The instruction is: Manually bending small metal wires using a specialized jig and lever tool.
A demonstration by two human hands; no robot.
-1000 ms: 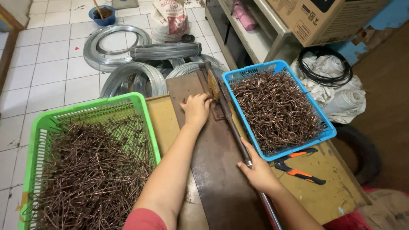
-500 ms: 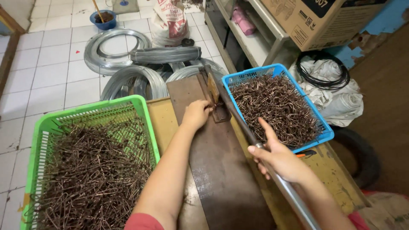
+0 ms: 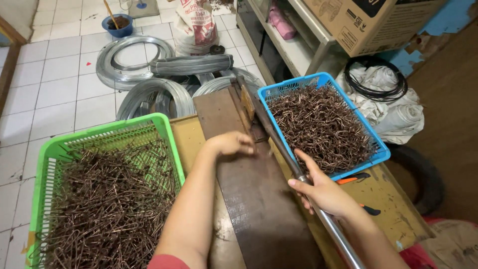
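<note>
My right hand (image 3: 321,192) grips the long metal lever (image 3: 284,154) of a bending tool fixed on a dark steel plate (image 3: 259,199); the lever is lifted off the plate. My left hand (image 3: 233,143) sits closed at the tool's base beside the lever pivot, apparently pinching a thin wire piece that is blurred. A green basket (image 3: 107,130) of straight-legged brown wire pieces stands to the left. To the right, a blue basket (image 3: 377,154) holds bent brown wire hooks.
Orange-and-black pliers (image 3: 356,178) lie on the yellow bench by the blue basket. Coils of grey wire (image 3: 134,60) rest on the tiled floor beyond the bench. A metal shelf with a cardboard box (image 3: 368,22) stands at the upper right, above black cable and white cloth.
My right hand raised the lever from flat on the plate to a lifted angle. My left hand pulled back from the tool's jaw toward me.
</note>
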